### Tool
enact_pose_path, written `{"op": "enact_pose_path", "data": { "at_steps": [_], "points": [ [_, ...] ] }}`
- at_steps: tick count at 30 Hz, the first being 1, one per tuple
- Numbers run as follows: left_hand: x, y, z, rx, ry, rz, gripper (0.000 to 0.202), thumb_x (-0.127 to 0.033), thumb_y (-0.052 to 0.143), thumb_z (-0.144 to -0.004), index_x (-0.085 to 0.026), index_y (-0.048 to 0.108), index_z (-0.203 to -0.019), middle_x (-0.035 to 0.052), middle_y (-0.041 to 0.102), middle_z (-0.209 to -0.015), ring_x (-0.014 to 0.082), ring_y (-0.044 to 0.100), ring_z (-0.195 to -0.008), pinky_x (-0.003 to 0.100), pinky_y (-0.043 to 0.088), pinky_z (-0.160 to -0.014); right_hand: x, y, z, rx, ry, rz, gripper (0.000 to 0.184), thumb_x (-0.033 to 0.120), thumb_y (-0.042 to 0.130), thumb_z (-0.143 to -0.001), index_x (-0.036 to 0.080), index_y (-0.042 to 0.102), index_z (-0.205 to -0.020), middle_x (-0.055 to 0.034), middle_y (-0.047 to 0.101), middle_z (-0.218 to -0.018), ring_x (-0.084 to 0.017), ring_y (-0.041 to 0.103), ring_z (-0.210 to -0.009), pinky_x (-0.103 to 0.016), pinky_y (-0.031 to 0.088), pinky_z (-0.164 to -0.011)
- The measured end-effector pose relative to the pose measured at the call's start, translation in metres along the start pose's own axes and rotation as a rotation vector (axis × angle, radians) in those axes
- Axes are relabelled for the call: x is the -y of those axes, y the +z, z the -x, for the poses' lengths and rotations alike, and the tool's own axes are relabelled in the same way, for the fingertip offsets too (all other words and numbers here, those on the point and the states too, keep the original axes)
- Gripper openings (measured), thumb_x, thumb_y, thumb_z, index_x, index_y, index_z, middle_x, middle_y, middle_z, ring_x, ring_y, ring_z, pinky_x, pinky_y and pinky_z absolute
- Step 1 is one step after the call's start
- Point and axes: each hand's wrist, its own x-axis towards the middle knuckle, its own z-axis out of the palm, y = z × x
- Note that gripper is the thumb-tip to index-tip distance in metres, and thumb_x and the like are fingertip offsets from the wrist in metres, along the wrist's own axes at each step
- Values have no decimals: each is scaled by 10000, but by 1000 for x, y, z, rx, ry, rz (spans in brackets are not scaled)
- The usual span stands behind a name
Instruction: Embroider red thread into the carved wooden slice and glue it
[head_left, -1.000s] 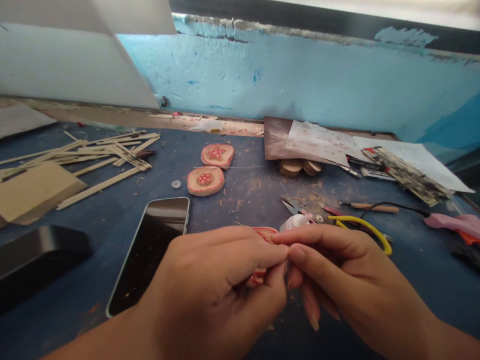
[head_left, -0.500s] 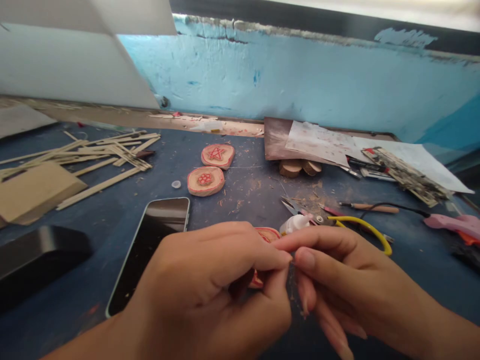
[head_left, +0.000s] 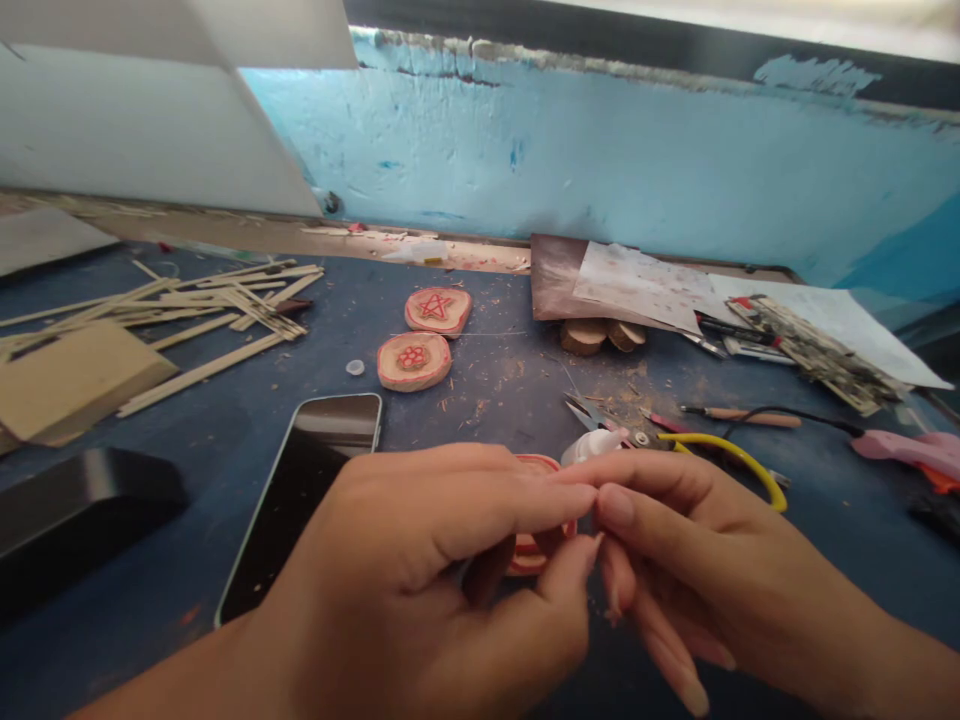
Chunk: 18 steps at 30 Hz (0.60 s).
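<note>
My left hand [head_left: 442,570] is in the middle foreground, its index finger stretched toward my right fingertips and its thumb a little apart below, with nothing visible between them. My right hand [head_left: 697,550] has thumb and index finger pressed together; anything between them is too small or hidden to make out. The two hands meet at their fingertips. Behind and beneath them, a wood slice with red markings [head_left: 531,562] is largely hidden. A small white bottle with a pointed tip [head_left: 589,447] lies just beyond my right index finger.
Two wood slices [head_left: 414,362] with red designs lie ahead. A phone [head_left: 322,440] is by my left hand; thin sticks [head_left: 202,380] and a wooden block [head_left: 82,375] are farther left. Yellow-handled pliers [head_left: 720,450], a pink tool [head_left: 900,447] and papers [head_left: 637,285] lie right.
My left thumb and index finger, pinched together before, have come apart, with the index finger reaching farther right. My right hand keeps its pinch almost in place.
</note>
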Motion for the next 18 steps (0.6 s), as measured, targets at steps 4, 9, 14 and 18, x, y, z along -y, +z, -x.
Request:
{"op": "enact_pose_path", "data": {
  "at_steps": [4, 9, 14, 18],
  "points": [
    [3, 2, 0, -4, 27, -39, 218, -145, 680, -888, -227, 847, -775, -53, 736, -617, 50, 645, -500, 101, 476, -471, -1, 5, -3, -50, -48, 76, 362, 512, 752, -1044, 230, 818, -1261, -5, 751, -786, -42, 665, -488, -67, 384, -416],
    [6, 6, 2, 16, 6, -58, 258, -112, 654, -882, -238, 808, -719, -70, 721, -604, 45, 651, -514, 93, 504, -553, -6, 9, -3, -78, -86, 126, 320, 492, 742, -1055, 249, 828, -1245, 13, 729, -778, -25, 645, -482, -64, 371, -422],
    [3, 5, -1, -62, -26, -37, 233, -127, 668, -837, -242, 813, -695, -60, 726, -605, 54, 636, -494, 109, 465, -476, -4, 11, -2, -68, -102, 94, 279, 460, 780, -1034, 251, 837, -1209, 8, 728, -779, -36, 661, -510, -74, 388, -441],
    [0, -1, -1, -61, -111, -40, 172, -158, 713, -814, -251, 802, -701, -73, 679, -548, 66, 559, -424, 133, 407, -401, 3, 9, 2, -133, -153, 134, 279, 482, 796, -1017, 281, 833, -1207, -3, 760, -779, -43, 649, -461, -88, 359, -418]
  ]
}}
